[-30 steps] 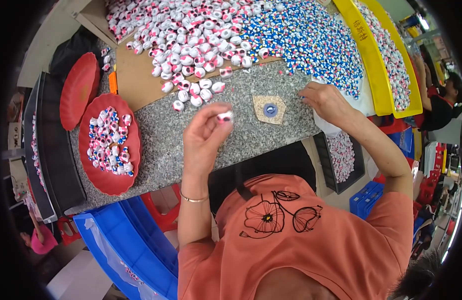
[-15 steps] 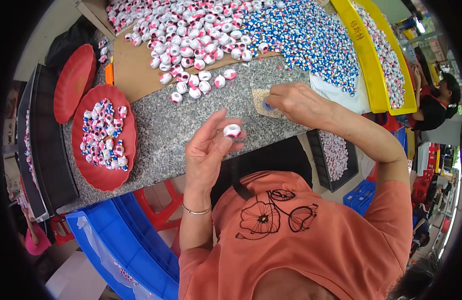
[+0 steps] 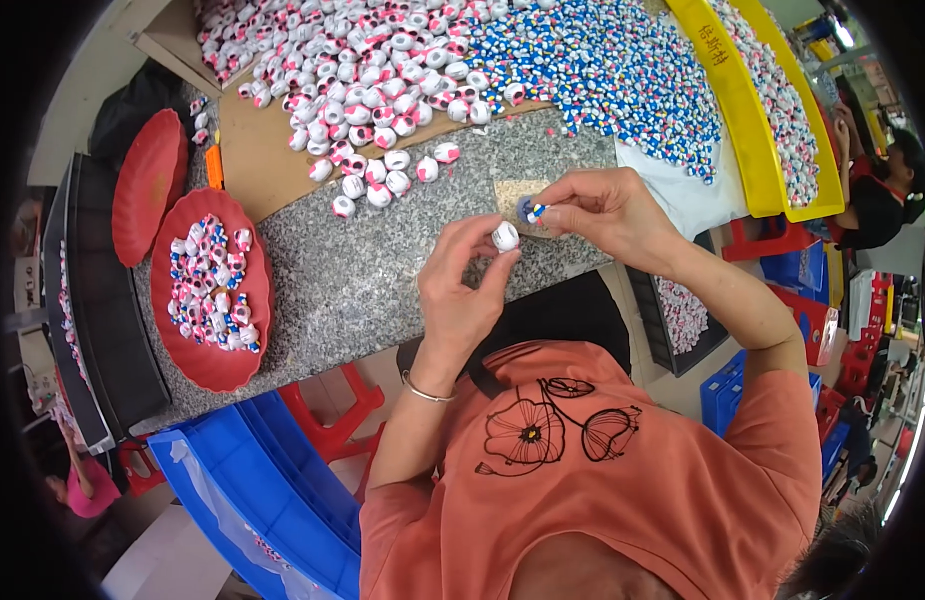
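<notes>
Fingers [image 3: 572, 185] closed in two careful pinches

Between thumb and forefinger, the left hand [image 3: 467, 285] grips a rounded white piece [image 3: 505, 236], held up just above the near part of the counter. Close beside it, the right hand [image 3: 607, 215] pinches something smaller — a blue-and-white piece [image 3: 538, 214] with a touch of yellow. That one sits in front of a round blue disc [image 3: 523, 206] on a tan patch [image 3: 512, 188]; whether it touches the disc, I can't tell from here. The two pieces are near each other but apart.

Grey speckled counter [image 3: 362, 260] spreads out all around. At its far side lies a great heap of white-and-pink pieces [image 3: 352, 75], running into a heap of tiny blue ones [image 3: 612, 75] on the right. A few white pieces [image 3: 377, 195] have strayed forward, toward the left hand. Over to the left, a red scalloped dish [image 3: 222, 370] holds a mixed pile — white, pink and blue together — while a yellow tray [image 3: 754, 140] full of pieces stands beyond the right hand.
</notes>
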Available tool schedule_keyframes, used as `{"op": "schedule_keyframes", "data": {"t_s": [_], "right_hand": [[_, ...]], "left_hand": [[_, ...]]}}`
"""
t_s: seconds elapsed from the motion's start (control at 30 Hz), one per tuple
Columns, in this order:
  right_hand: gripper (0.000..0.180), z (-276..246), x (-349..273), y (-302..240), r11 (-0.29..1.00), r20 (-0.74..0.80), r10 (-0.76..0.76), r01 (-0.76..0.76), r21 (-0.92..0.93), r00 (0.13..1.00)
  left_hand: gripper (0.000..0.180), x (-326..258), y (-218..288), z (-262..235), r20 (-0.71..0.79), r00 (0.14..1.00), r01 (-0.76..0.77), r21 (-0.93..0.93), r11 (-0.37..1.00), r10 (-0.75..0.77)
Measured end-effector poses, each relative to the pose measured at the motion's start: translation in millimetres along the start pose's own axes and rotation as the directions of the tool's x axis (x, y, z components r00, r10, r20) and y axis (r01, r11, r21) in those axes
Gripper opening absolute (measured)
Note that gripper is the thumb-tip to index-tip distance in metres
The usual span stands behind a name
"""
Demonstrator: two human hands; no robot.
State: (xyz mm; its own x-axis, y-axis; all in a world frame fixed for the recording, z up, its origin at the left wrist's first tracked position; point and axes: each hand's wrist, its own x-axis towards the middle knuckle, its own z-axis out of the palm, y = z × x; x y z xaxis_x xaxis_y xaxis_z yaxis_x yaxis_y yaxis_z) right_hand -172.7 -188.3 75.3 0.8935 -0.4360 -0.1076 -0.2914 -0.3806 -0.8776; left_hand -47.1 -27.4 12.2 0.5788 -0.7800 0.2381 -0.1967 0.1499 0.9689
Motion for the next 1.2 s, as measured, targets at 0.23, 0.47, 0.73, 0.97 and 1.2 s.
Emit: {"op": "schedule_keyframes", "data": {"t_s": [0.23,0.47,0.73,0.97,1.2], "right_hand": [[0.015,1.5,-16.7,-4.3,0.862,0.127,0.222,-0.256,0.438,0.967],[0.016,-2.2,-17.2,-4.5,0.917,0.081,-0.391,0.395,-0.056,0.917],[0.015,14.0,-15.5,-10.6,0.933,0.077,-0.36,0.359,0.023,0.93],[0.015,10.7,3.4,11.1,0.935,0.05,-0.351,0.353,-0.031,0.935],[0.02,-47.5,47.3,60.1,0.646,-0.015,-0.467,0.329,-0.689,0.884]], "left_hand": [[0.035,0.5,3.7,13.1,0.062,0.93,-0.366,0.269,0.891,0.363],[0.03,4.0,8.4,-7.6,0.366,0.925,0.226,-0.324,0.919,-0.099],[0.024,3.3,19.8,-19.3,0.451,0.865,0.392,-0.337,0.856,-0.219],[0.023,8.1,19.1,-44.8,0.347,0.913,0.27,-0.122,0.955,-0.214],[0.031,-2.6,52.9,-188.3,-0.327,0.914,0.095,0.748,0.657,0.24]]}}
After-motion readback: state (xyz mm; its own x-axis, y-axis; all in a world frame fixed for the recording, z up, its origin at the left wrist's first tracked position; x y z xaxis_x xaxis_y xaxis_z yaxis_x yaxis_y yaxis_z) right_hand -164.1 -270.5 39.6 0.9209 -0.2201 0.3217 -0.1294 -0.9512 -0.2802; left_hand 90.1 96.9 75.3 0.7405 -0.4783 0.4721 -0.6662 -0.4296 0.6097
